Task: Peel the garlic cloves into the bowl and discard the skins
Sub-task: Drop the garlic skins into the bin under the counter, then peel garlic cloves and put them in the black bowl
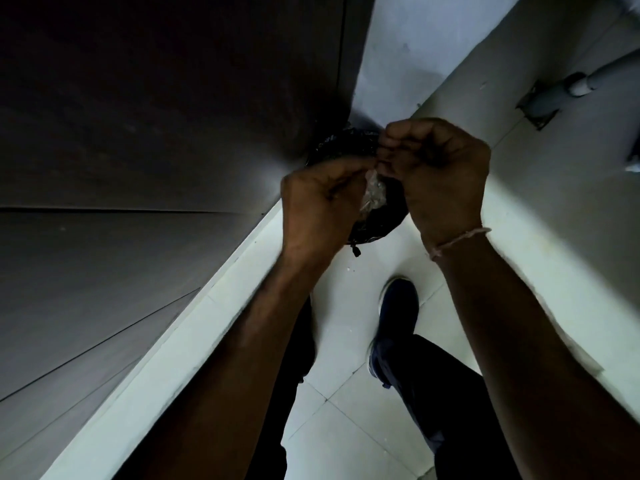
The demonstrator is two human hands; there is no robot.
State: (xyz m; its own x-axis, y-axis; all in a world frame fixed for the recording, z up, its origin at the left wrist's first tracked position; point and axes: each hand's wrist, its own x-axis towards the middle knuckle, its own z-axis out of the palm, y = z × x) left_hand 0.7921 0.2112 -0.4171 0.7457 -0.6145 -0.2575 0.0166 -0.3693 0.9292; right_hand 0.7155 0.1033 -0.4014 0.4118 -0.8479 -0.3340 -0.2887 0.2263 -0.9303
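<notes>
While we stand over the black-lined bin (381,216), our left hand (318,209) and right hand (440,174) meet just above it, fingers curled, pinching pale garlic skins (372,194) between them. We should rub the fingertips apart directly over the opening so every flake drops inside, not onto the floor (346,393).

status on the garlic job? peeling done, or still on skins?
Discard stage, apparently. Both hands, left hand and right hand, pinch a pale clump, probably skins, over the black-lined bin on the floor. No bowl or cloves in view, so peeling can't be confirmed. Left: drop the skins.
</notes>
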